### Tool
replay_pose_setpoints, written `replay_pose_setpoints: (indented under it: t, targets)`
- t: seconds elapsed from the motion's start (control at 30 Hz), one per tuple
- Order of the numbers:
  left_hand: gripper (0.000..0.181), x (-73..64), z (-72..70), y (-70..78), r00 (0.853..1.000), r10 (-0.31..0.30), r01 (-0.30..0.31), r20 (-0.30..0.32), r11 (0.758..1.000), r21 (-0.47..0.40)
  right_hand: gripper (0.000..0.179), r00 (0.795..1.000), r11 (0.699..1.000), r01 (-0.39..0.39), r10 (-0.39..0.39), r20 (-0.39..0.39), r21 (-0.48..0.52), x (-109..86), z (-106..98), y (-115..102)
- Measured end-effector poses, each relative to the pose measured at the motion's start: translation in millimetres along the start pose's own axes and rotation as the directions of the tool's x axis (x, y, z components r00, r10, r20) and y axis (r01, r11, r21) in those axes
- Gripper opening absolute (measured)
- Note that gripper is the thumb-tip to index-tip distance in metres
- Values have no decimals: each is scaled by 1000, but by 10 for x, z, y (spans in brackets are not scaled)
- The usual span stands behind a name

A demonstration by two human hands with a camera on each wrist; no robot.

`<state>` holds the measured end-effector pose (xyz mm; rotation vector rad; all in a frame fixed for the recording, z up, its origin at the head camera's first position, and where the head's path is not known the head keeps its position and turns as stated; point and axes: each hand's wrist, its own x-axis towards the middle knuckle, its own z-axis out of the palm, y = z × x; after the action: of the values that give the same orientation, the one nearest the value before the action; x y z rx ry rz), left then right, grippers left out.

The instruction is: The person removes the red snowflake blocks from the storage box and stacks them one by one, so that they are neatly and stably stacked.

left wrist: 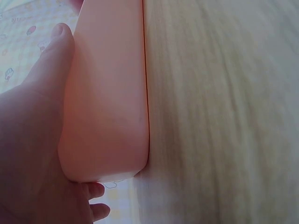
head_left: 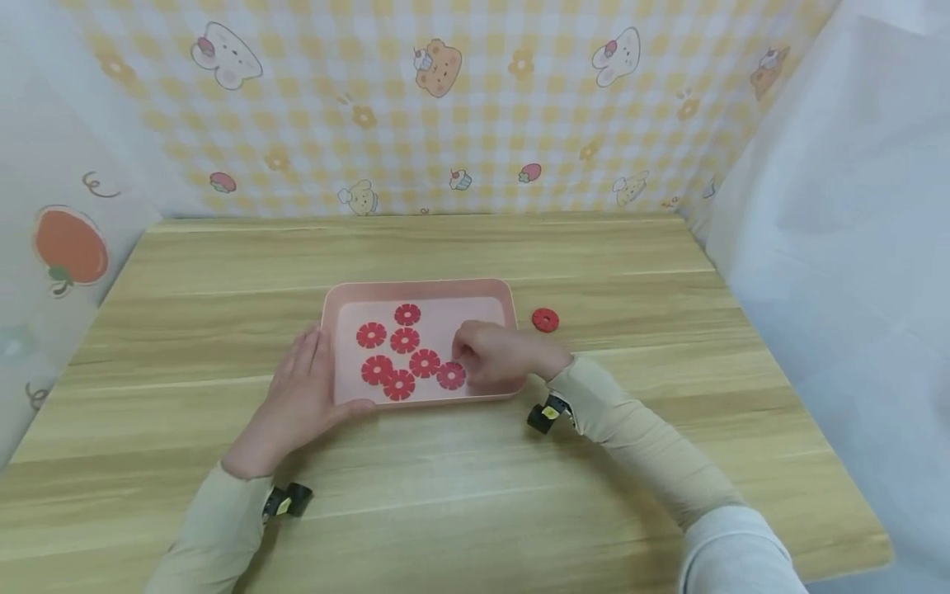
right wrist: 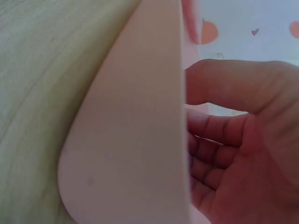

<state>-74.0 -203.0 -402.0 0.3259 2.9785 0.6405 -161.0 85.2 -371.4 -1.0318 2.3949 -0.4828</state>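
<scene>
A shallow pink tray [head_left: 423, 290] sits on the table, with several red notched flower-shaped discs [head_left: 404, 340] lying flat inside. My left hand [head_left: 303, 392] rests against the tray's front left corner, thumb along the front wall and fingers straight along the left side. Over the right part of the tray, my right hand [head_left: 496, 355] reaches down with bent fingers, beside the rightmost disc [head_left: 451, 375]. In the right wrist view the tray wall [right wrist: 126, 121] hides its fingertips, so whether they pinch a disc cannot be seen.
Outside the tray, another red disc [head_left: 545, 320] lies just beyond its right wall. The wooden table [head_left: 445, 495] ends at a yellow checked cloth [head_left: 490, 124] at the back. White sheeting [head_left: 839, 247] hangs along the right side.
</scene>
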Motion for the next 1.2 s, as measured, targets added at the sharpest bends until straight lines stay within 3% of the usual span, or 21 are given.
replay_pose_setpoints:
  t: [0.4,0.97,1.2]
  targets:
    - [124,22,-3,5,1000,6,-6,-8,1000,-4,38,1000,1000,9,-9,-10,-20,88,126,-73]
    - [124,16,0,0,1000,-7,7,7,1000,9,33,999,983,-17,11,-32,-183,153,218,-119]
    - [124,3,5,-2,1000,-7,7,4,1000,6,37,996,994,-68,63,-59,-83,105,168,-85]
